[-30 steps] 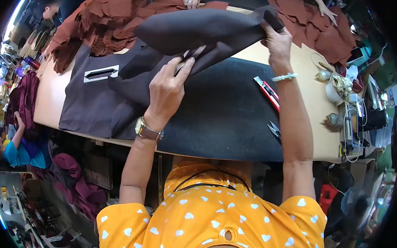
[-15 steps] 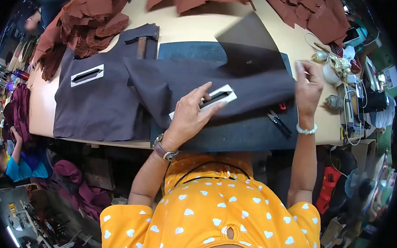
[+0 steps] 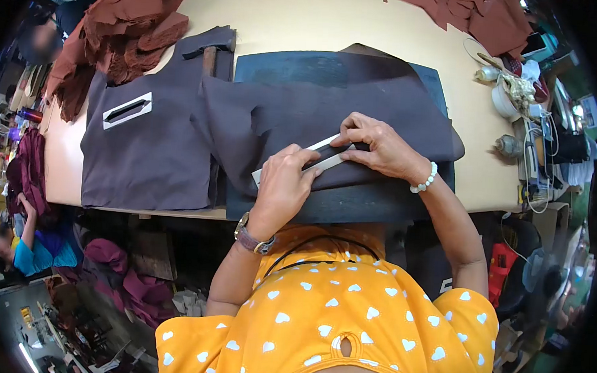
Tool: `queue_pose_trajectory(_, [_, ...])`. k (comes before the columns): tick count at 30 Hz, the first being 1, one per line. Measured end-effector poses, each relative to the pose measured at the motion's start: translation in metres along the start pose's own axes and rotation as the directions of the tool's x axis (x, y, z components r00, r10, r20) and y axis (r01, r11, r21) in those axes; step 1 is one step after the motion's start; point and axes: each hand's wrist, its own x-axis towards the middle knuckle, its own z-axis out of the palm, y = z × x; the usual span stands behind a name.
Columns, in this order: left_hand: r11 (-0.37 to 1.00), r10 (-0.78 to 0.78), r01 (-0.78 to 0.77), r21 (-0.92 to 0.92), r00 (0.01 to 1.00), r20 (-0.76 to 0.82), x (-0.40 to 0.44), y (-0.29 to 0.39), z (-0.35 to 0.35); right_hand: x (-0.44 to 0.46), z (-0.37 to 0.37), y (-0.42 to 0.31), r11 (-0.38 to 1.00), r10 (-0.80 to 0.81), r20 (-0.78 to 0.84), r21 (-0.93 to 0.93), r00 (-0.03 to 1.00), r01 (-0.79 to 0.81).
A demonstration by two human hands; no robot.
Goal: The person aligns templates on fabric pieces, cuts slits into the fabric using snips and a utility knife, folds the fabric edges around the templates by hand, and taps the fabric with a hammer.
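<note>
Dark purple-brown fabric (image 3: pixel 384 100) lies folded over a dark board (image 3: pixel 392 208) in front of me. On it sits a white slotted strip (image 3: pixel 329 162) with a dark middle. My left hand (image 3: pixel 284 179) has its fingers curled down on the strip's left part. At the strip's right end, my right hand (image 3: pixel 379 147) pinches with thumb and fingers; exactly what lies between the fingertips is hidden. To the left, a second dark fabric piece (image 3: pixel 147 168) carries a similar white slotted strip (image 3: pixel 127 111). A wooden handle (image 3: pixel 209 61) lies at that piece's upper right.
Rust-brown fabric scraps (image 3: pixel 128 25) are heaped at the far left, with more scraps (image 3: pixel 483 20) at the far right. A white bowl (image 3: pixel 502 106) and a glass jar (image 3: pixel 508 145) stand along the table's right side. Another person's arm (image 3: pixel 28 216) shows at the left.
My right hand has come down and left to the strip's right end. The fabric's raised flap has dropped flat, and the small snips and red item on the board are now out of sight.
</note>
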Motion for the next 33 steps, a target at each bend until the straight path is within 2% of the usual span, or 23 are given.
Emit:
queue_pose_trajectory(3, [0.999,0.045,-0.046,-0.007,0.999,-0.023,-0.004,-0.006,0.0,-0.003,0.003,0.003,0.998,-0.042,-0.019,-0.058,0.999,0.041])
queue_pose_trajectory(6, [0.991,0.128,-0.13,-0.029,0.988,-0.083,-0.008,-0.015,0.004,-0.005,0.001,0.005,0.994,-0.087,0.04,-0.068,0.995,0.089])
queue_pose_trajectory(9, [0.983,0.177,-0.181,-0.023,0.978,-0.109,-0.009,-0.017,0.005,-0.01,-0.003,0.006,0.989,-0.147,0.027,-0.008,0.989,0.148])
queue_pose_trajectory(12, [0.98,0.196,-0.195,0.028,0.976,-0.095,-0.008,-0.017,0.003,-0.008,-0.012,0.007,0.995,-0.066,0.079,0.082,0.995,0.059])
queue_pose_trajectory(15, [0.978,0.207,-0.205,0.034,0.974,-0.092,-0.008,-0.019,0.004,0.001,0.004,0.011,0.974,-0.066,-0.183,-0.224,0.981,0.024])
queue_pose_trajectory(16, [0.976,0.216,-0.211,0.052,0.972,-0.097,-0.007,-0.019,0.005,0.004,0.007,0.009,0.942,-0.036,-0.161,-0.335,0.986,-0.021])
queue_pose_trajectory(19, [0.971,0.223,-0.212,0.113,0.969,-0.102,-0.01,-0.015,0.002,0.014,0.038,-0.001,0.867,-0.176,-0.228,-0.496,0.958,0.042])
queue_pose_trajectory(21, [0.967,0.215,-0.198,0.16,0.972,-0.098,-0.015,-0.011,-0.005,0.014,0.041,-0.001,0.88,-0.147,-0.203,-0.474,0.968,0.034])
queue_pose_trajectory(25, [0.988,0.084,-0.08,0.133,0.996,-0.024,-0.04,-0.025,-0.033,0.006,0.019,0.011,0.879,-0.076,-0.229,-0.474,0.971,-0.043])
queue_pose_trajectory(30, [0.992,0.086,-0.077,0.105,0.992,-0.091,-0.051,-0.029,-0.036,0.015,0.038,-0.008,0.838,-0.151,-0.178,-0.545,0.972,0.031])
queue_pose_trajectory(33, [0.993,0.074,-0.063,0.097,0.991,-0.107,-0.053,-0.029,-0.034,0.026,0.075,-0.027,0.873,-0.202,-0.155,-0.475,0.967,0.106])
